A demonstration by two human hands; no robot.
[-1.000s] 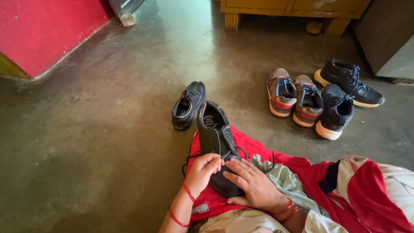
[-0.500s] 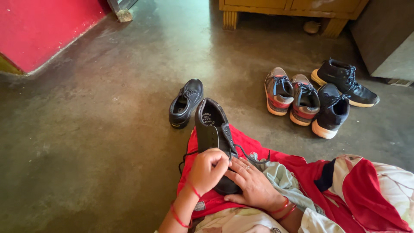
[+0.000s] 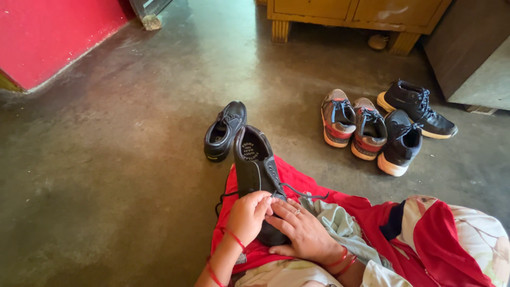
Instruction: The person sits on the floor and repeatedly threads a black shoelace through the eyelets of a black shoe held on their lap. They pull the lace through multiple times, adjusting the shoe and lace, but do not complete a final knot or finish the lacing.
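Note:
A black leather shoe [image 3: 254, 162] lies on my lap, its opening pointing away from me, on red cloth [image 3: 303, 179]. My left hand [image 3: 247, 215] is closed at the shoe's lacing and pinches the dark shoelace [image 3: 298, 191], which trails off to the right. My right hand [image 3: 302, 229], with a ring on one finger, lies over the toe end and holds the shoe steady. The matching black shoe [image 3: 224, 130] stands on the floor just beyond, touching the first. A pale green cloth [image 3: 342, 226] is bunched beside my right wrist.
A pair of grey and red sneakers [image 3: 350, 121] and two black sneakers with light soles [image 3: 409, 119] sit on the concrete floor at the right. A yellow wooden cabinet [image 3: 350, 11] stands behind, a grey block [image 3: 475, 58] at far right, a red wall [image 3: 48, 32] at upper left.
My left hand has closed tighter on the lace at the shoe's lacing. The lace loop on the right has been drawn flatter. The shoe sits slightly lower on my lap.

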